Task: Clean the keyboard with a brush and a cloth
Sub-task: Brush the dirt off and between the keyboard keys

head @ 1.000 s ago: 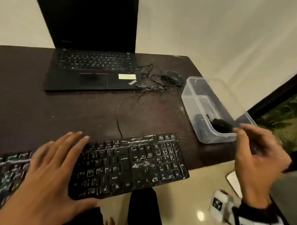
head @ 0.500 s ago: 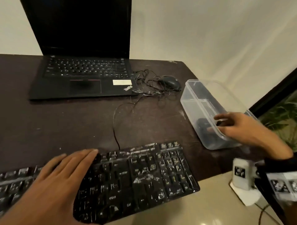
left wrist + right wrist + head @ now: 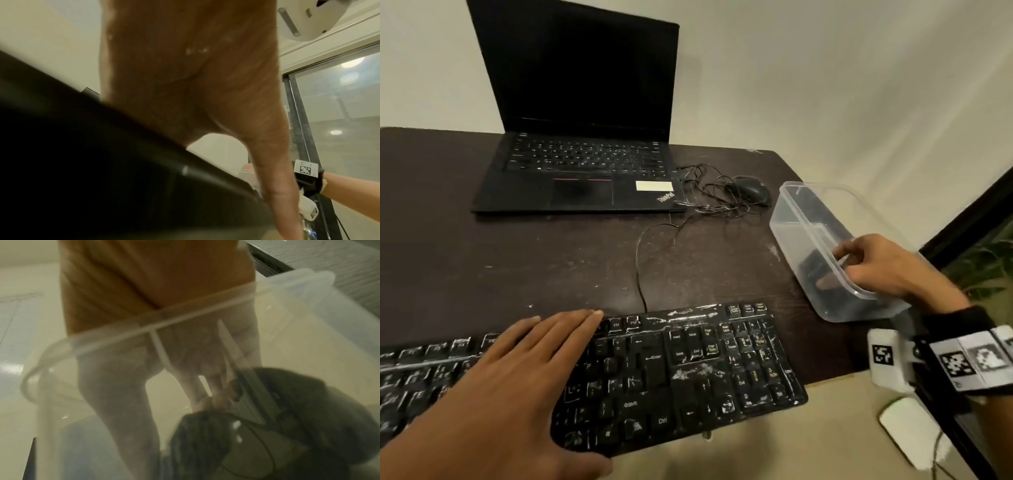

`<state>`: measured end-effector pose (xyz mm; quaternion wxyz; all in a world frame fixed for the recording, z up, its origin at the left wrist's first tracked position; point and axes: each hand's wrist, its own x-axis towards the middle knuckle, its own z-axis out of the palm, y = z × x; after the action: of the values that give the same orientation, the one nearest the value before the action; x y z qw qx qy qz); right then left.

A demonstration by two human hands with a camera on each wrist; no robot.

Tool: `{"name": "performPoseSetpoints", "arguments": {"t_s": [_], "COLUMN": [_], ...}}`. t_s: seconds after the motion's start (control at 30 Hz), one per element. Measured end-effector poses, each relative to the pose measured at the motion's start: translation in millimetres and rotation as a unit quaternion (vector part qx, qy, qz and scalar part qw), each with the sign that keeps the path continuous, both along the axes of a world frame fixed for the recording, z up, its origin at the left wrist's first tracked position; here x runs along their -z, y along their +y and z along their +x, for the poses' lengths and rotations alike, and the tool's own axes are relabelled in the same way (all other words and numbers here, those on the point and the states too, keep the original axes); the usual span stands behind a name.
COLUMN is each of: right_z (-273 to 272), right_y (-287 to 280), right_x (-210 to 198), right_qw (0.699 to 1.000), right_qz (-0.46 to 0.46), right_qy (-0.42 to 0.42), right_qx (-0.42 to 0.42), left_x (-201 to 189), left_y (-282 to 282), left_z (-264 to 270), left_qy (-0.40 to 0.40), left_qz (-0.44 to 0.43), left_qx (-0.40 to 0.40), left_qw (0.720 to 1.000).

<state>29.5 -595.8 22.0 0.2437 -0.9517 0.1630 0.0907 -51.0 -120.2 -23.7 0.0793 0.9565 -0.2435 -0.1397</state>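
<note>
A black keyboard (image 3: 688, 370), streaked with white grime, lies along the table's front edge, and its right end overhangs that edge. My left hand (image 3: 517, 377) rests flat on its left-middle keys with straight fingers; the left wrist view shows the palm (image 3: 195, 73) above the dark keyboard (image 3: 102, 162). My right hand (image 3: 876, 270) reaches into a clear plastic container (image 3: 791, 219) at the table's right edge. Inside lies a dark grey cloth (image 3: 205, 443), with a slim dark handle-like thing (image 3: 252, 378) beside the curled fingertips (image 3: 216, 399). Whether the fingers grip anything stays unclear through the cloudy wall.
An open black laptop (image 3: 585, 164) stands at the back of the dark table (image 3: 482, 267). A black mouse (image 3: 750, 190) and tangled cable (image 3: 709, 192) lie between the laptop and the container. The keyboard's cord (image 3: 640, 260) crosses the middle. A white device (image 3: 907, 431) lies on the floor at lower right.
My right hand went from the container's near end, over its rim, down inside it. The left hand stayed flat on the keyboard. The head view shifted.
</note>
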Motion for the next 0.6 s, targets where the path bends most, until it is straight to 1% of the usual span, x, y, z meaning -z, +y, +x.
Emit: {"name": "performPoseSetpoints", "arguments": {"t_s": [0.1,0.17,0.2,0.23,0.3,0.4,0.5,0.6], "right_z": [-5.8,-9.5,-7.5,-10.5,-11.4,-16.4,-25.1,-29.7], "right_y": [2.7,7.1,9.0,11.9,16.8,20.5,23.2,26.5], "right_x": [1.2,-0.4,4.6,-2.6,-4.9,-7.1,-13.1,-24.6], "right_qw": [0.999,0.996,0.996,0.995,0.994,0.982,0.966,0.958], "right_qz": [0.014,0.021,0.024,0.021,0.019,0.039,0.064,0.093], "right_qy": [-0.038,-0.06,-0.065,-0.073,-0.089,-0.168,-0.24,-0.266], "right_qx": [0.035,0.061,0.064,0.06,0.06,0.073,0.077,0.059], "left_x": [-9.2,-20.4,-20.8,-26.1,-29.4,-27.6,-30.2,-31.6], "left_y": [0.4,-1.5,-4.7,-6.4,-6.3,-5.9,-7.2,-9.6], "left_z": [-2.8,-9.0,-7.1,-12.0,-14.1,-17.8,-23.5,-20.7], "left_qy": [0.049,0.06,0.04,0.004,0.02,0.029,0.035,0.024], "left_qz": [0.038,0.039,0.026,0.016,-0.001,-0.017,-0.011,0.002], "left_qx": [-0.006,0.003,0.005,0.0,-0.007,-0.019,-0.035,-0.036], "left_qw": [0.998,0.997,0.999,1.0,1.0,0.999,0.999,0.999]}}
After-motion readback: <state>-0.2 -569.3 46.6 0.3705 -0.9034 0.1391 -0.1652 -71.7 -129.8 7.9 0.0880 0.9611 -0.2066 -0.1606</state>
